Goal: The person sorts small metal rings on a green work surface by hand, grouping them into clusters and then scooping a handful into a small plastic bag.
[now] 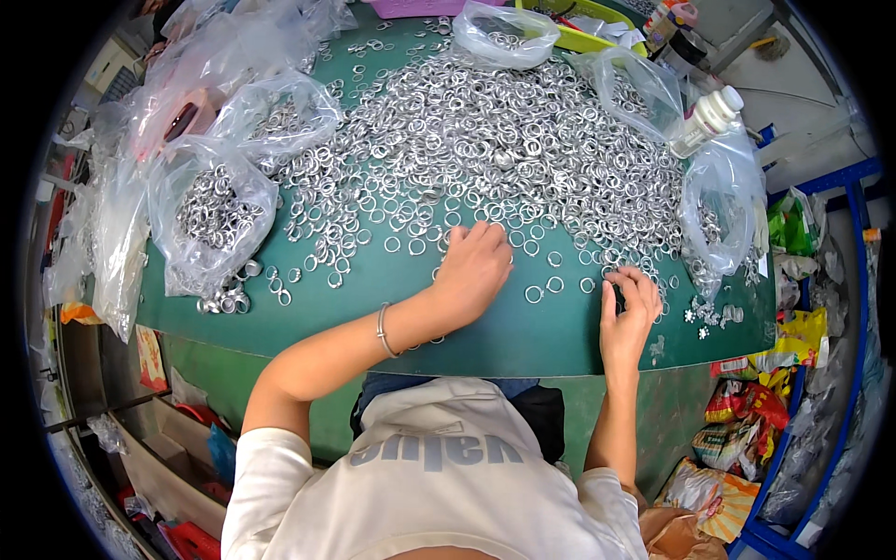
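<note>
A wide heap of silver metal rings [523, 140] covers the far half of the green table [401, 350]. My left hand [474, 273], with a bangle [382, 329] on its wrist, is at the heap's near edge. Its fingers curl down together over the tabletop, and whatever they hold is hidden beneath them. To the right, my right hand [631, 303] touches the rings at the near right edge of the heap. Its fingers are bent and slightly spread, with the thumb apart and no ring visibly held. Several loose rings [554, 285] lie between the two hands.
Clear plastic bags of rings stand at left [213, 213] and right [717, 210]. A white bottle [709, 119] leans at the right. Small star-shaped pieces [700, 315] lie near the right edge. A yellow-green basket [597, 23] sits at the back. Blue shelving [854, 280] stands beside the table.
</note>
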`<state>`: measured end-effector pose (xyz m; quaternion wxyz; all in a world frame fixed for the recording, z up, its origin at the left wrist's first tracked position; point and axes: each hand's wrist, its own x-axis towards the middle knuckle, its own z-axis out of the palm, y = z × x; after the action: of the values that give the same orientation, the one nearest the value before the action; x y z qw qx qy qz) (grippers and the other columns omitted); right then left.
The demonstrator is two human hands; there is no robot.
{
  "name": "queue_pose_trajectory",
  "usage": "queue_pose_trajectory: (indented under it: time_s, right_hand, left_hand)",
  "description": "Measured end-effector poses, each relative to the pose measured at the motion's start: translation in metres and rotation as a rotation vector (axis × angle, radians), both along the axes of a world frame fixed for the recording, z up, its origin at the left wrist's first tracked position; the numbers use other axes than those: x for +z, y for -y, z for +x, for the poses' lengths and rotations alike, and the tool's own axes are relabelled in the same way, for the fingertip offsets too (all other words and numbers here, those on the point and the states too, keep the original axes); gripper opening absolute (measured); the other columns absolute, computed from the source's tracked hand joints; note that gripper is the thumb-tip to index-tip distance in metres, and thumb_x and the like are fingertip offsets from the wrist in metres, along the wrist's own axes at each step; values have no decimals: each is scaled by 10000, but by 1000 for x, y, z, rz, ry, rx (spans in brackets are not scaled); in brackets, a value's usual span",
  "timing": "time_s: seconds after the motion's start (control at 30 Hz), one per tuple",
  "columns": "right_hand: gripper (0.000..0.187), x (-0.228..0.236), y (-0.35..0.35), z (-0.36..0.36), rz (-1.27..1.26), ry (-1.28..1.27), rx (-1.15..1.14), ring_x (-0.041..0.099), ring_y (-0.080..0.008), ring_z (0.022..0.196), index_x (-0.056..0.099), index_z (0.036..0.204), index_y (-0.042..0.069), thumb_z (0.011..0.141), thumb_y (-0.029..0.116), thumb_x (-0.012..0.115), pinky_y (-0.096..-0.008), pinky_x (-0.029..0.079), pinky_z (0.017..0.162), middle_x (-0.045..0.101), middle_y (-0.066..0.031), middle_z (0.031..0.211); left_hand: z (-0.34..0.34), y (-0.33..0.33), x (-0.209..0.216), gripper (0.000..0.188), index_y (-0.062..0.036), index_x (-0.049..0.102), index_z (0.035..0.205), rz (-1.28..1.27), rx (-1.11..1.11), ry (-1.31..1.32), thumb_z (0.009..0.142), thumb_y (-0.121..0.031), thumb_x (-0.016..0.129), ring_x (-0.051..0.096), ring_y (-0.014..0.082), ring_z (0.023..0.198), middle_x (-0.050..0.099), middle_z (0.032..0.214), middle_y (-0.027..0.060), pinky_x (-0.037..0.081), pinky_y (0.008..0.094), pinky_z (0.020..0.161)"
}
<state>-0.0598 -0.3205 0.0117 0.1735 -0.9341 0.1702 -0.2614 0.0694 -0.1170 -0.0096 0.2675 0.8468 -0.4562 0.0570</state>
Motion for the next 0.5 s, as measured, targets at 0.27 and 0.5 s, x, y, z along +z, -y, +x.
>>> queue_pose_trajectory:
  time_s: [0.27,0.5]
  right_hand:
    - [300,-12,-13,13,-223,-206,29,407,-341,1260,664,1126,64,866,213,666,-546,261,1044,496,-118,1320]
    - [415,14,-60,-30,-139,-405,178,299,-390,1364,616,1201,56,838,245,685,-627,204,1068,406,-145,1417]
  left_hand:
    - [-48,-50,28,181,-55,553,861,32,-172,-165,765,-54,707,503,264,983,536,1039,83,358,396,813]
    - [-69,-82,22,214,-41,566,922,20,-89,-204,754,-20,698,510,307,1018,527,1102,117,369,429,871]
